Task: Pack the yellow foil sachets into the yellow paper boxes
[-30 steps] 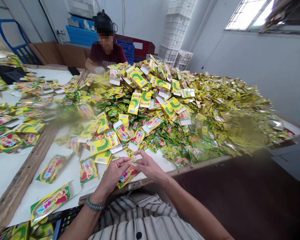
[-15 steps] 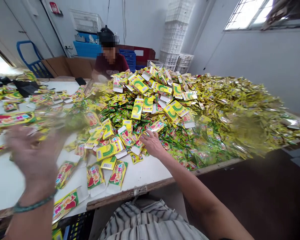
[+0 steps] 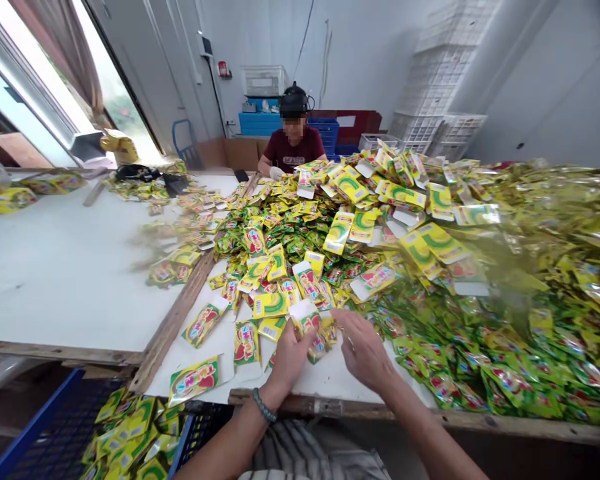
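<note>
Near the table's front edge, my left hand is closed around a small yellow-green candy box, its white end flap standing up. Just to the right, my right hand has its fingers curled in toward the box; whether anything is in them is hidden. A candy packet shows between the two hands, below the box. Several more boxes lie around them, including a yellow one behind and one with a melon print to the left. Behind these rises a heap of small green sachets.
Loose sachets spread along the right side of the table. A wooden strip divides the white tabletop. Below the left front edge stands a blue crate holding packed boxes. Across the table sits a co-worker; white crates are stacked behind.
My view has turned left. My left hand has come from the left side to the middle and now holds a box. My right hand has drawn back from the heap to beside it.
</note>
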Available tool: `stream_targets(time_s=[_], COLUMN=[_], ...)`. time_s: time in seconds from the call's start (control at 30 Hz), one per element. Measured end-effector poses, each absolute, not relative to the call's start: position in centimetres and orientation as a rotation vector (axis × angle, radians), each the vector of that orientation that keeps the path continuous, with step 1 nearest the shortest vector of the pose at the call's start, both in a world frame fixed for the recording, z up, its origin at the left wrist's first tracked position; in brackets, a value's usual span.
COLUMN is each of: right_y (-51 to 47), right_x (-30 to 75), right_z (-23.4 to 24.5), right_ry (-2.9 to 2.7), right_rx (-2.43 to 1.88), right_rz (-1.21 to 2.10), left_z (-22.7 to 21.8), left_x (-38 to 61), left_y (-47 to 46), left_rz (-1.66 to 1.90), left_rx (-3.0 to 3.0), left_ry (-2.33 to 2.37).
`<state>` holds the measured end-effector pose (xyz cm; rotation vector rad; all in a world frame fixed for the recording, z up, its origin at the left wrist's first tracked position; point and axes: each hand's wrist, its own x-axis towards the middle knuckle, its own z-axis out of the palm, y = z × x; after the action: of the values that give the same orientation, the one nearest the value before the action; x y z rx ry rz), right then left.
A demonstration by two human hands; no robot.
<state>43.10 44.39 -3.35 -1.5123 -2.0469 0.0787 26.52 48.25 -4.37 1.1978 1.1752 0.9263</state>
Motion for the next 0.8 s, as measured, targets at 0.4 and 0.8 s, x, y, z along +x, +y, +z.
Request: stream_targets(time_s=[0.4,0.8], right_y=[43.1,41.6], right_x=[47.1,44.6], right_z=[-6.4,-4.2], right_ry=[-1.490,-0.492], right_rx=[-1.934,-1.117], right_rz=[0.302,1.044], left_z=[-5.2,-4.6], left_x=[24.9,25.9], left_y=[48.6,48.3], left_rz=[0.683,0.458], left_rx=[1.210,1.200], left_ry=[1.105,0.967])
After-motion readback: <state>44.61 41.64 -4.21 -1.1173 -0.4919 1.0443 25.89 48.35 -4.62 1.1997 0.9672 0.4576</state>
